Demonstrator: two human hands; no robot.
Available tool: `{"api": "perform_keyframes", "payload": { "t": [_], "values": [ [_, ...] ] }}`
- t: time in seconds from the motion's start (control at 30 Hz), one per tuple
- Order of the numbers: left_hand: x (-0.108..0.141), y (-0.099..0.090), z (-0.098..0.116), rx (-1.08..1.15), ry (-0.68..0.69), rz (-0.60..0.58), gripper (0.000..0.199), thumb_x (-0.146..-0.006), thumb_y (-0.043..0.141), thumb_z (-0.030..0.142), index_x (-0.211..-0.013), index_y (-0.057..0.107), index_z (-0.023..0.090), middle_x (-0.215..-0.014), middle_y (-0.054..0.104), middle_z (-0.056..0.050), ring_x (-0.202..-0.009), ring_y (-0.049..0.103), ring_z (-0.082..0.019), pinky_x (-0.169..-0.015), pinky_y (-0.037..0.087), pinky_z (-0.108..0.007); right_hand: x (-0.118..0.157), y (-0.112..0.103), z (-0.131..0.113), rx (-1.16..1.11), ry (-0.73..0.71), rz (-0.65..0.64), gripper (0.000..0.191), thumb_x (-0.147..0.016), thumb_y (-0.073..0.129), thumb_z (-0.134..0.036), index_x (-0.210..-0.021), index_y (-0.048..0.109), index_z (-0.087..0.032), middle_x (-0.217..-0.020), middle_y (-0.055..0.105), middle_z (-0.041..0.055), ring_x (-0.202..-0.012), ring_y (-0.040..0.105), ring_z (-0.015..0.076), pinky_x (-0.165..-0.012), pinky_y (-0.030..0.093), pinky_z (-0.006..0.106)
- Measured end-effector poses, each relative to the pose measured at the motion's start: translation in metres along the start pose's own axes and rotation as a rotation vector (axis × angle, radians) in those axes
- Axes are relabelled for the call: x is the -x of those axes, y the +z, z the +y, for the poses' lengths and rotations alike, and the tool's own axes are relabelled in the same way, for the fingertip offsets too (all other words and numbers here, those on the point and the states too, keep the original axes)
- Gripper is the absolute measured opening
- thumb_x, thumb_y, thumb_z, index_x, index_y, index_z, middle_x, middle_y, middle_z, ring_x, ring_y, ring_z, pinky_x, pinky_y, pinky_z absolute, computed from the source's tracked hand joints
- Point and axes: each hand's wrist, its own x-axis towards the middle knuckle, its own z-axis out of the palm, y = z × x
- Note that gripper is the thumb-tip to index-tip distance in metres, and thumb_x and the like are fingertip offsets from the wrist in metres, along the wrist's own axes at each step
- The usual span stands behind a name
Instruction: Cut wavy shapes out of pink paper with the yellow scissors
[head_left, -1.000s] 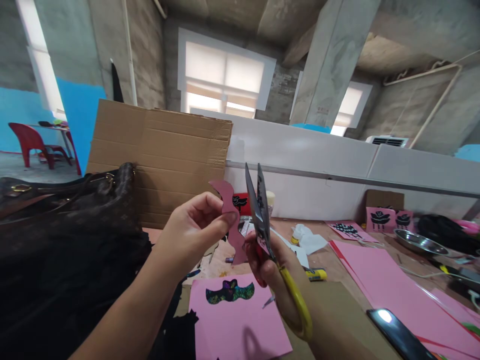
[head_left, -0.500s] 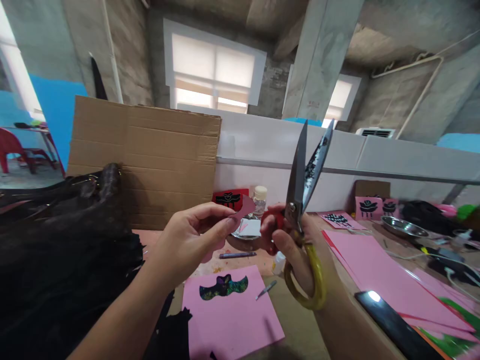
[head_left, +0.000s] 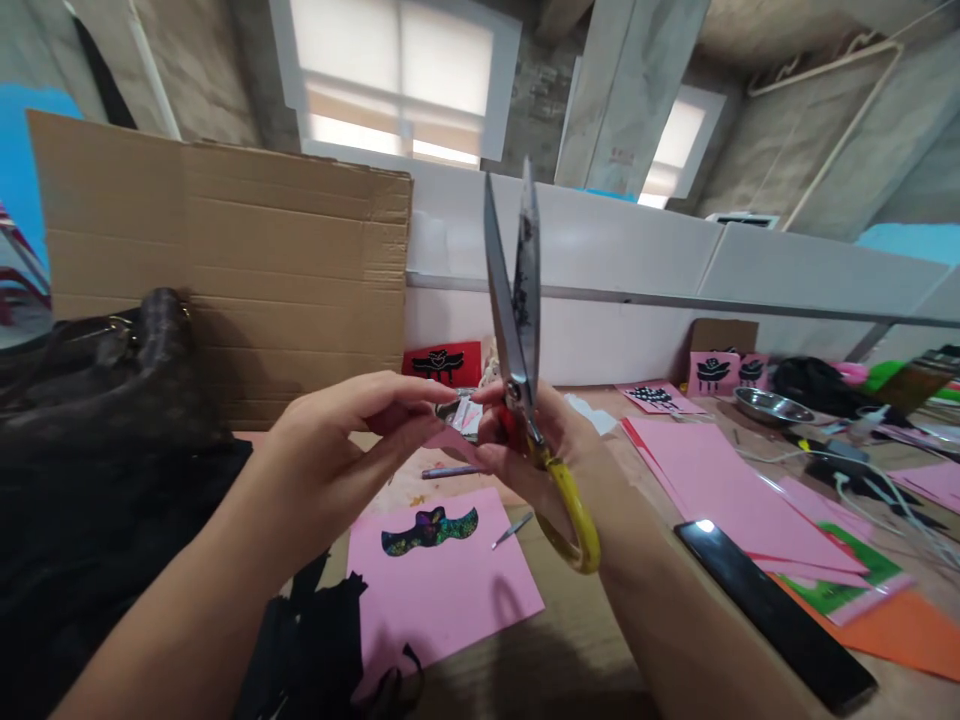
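Pinches a pink paper piece (head_left: pixel 459 446) between thumb and fingers of the left hand (head_left: pixel 341 435), held nearly closed, above and beyond a pink sheet (head_left: pixel 442 605). Brings the right hand (head_left: pixel 564 432) close up against the other end of that piece, too covered to tell how firmly it meets the paper. Grips scissors (head_left: pixel 517 392) in the same right hand, pointing up, slightly parted at the blades, and clear of the paper, with a yellow loop (head_left: pixel 587 525) hanging below. Shows on the pink sheet a dark glittery shape (head_left: pixel 430 530) lying near the far edge, and a thin silver tool (head_left: pixel 512 531) across the right edge. Has a purple pen (head_left: pixel 450 472) just beyond, and black paper (head_left: pixel 315 630) at the left edge. Includes farther left a dark bag (head_left: pixel 97 390) in front of an upright cardboard panel (head_left: pixel 225 280). Shows to the right a black phone (head_left: pixel 776 612), near stacked pink paper (head_left: pixel 742 490), with a metal bowl (head_left: pixel 772 406) farther back.
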Motion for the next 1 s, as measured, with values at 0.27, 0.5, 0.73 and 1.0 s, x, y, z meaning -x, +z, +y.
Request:
{"api": "perform_keyframes", "payload": {
  "t": [0.27,0.5,0.73,1.0],
  "values": [
    [-0.001,0.01,0.012,-0.068,-0.138,0.23,0.023,-0.097,0.07,0.039,-0.081,0.072,0.022,-0.073,0.065,0.001,-0.064,0.06,-0.012,-0.049,0.044,-0.018,-0.003,0.014,0.008,-0.148,-0.007,0.068,0.03,-0.085,0.08,-0.018,-0.11,0.066,-0.026,-0.082,0.065,-0.0058,-0.064,0.062,0.0087,-0.055,0.047,0.021],
    [-0.006,0.016,0.006,0.258,-0.341,-0.229,0.035,-0.093,0.073,0.052,-0.079,0.074,0.02,-0.07,0.066,0.002,-0.063,0.058,-0.01,-0.054,0.046,-0.016,-0.001,0.019,0.007,-0.063,-0.171,0.202,0.031,-0.086,0.075,-0.008,-0.108,0.067,-0.028,-0.088,0.07,-0.006,-0.075,0.067,0.0077,-0.07,0.056,0.019],
    [-0.005,0.023,0.006,0.486,-0.314,-0.019,0.006,-0.088,0.083,0.029,-0.091,0.082,0.023,-0.084,0.081,0.001,-0.078,0.077,-0.011,-0.071,0.06,-0.013,0.001,0.024,0.01,-0.04,-0.173,0.202,0.033,-0.084,0.078,-0.009,-0.107,0.066,-0.029,-0.089,0.068,-0.0055,-0.08,0.069,0.0099,-0.074,0.058,0.021],
    [-0.004,0.003,0.015,0.455,-0.292,0.293,0.007,-0.088,0.082,0.03,-0.09,0.079,0.024,-0.074,0.08,0.002,-0.07,0.078,-0.014,-0.065,0.062,-0.018,0.005,0.013,0.026,-0.052,-0.013,-0.012,0.046,-0.091,0.084,-0.052,-0.127,0.062,-0.033,-0.101,0.066,0.0016,-0.084,0.063,0.017,-0.072,0.055,0.03]
  ]
}}
